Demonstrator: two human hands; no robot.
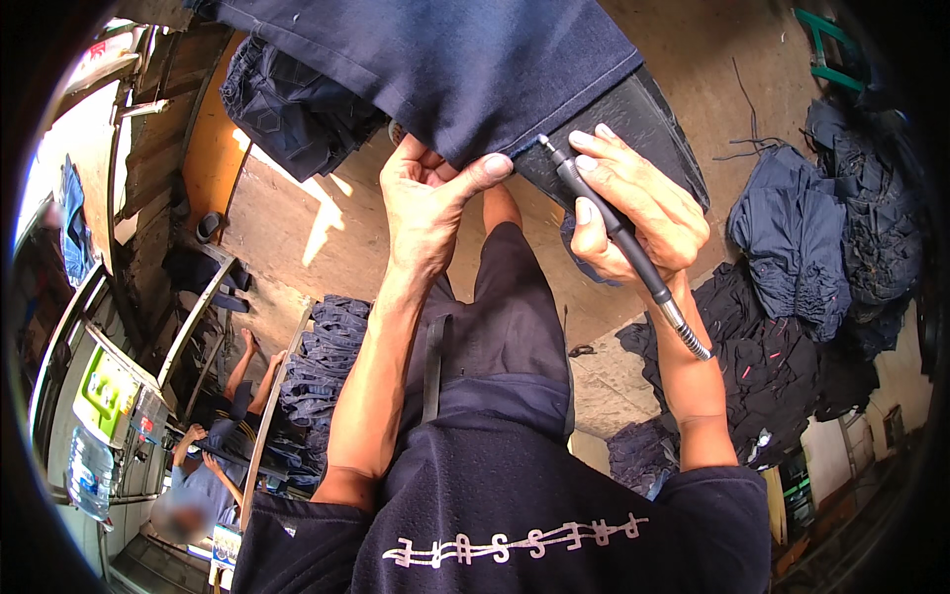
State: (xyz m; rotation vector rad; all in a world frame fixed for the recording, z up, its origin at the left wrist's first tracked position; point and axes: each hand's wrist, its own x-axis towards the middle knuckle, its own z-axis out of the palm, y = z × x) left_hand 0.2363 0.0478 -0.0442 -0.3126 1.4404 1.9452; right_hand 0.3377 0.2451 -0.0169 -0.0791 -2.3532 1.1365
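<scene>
Dark blue denim trousers (475,69) lie with a leg's hemmed end toward me, over a black board (648,124) with a rounded end. At the near corner of that hem, my left hand (426,203) pinches the cloth between thumb and fingers. A black pen-shaped rotary tool (626,238) with a spring-covered cable end is gripped in my right hand (648,203). Its small metal tip meets or nearly meets the hem edge, just right of my left thumb. The trousers' far end runs out of view at the top.
A bundle of dark jeans (287,104) sits left of the board. Piles of dark garments (792,238) lie on the right, and stacked jeans (327,366) at lower left. Another person (203,485) sits beyond a wooden rail. A green stool (831,45) stands at the upper right.
</scene>
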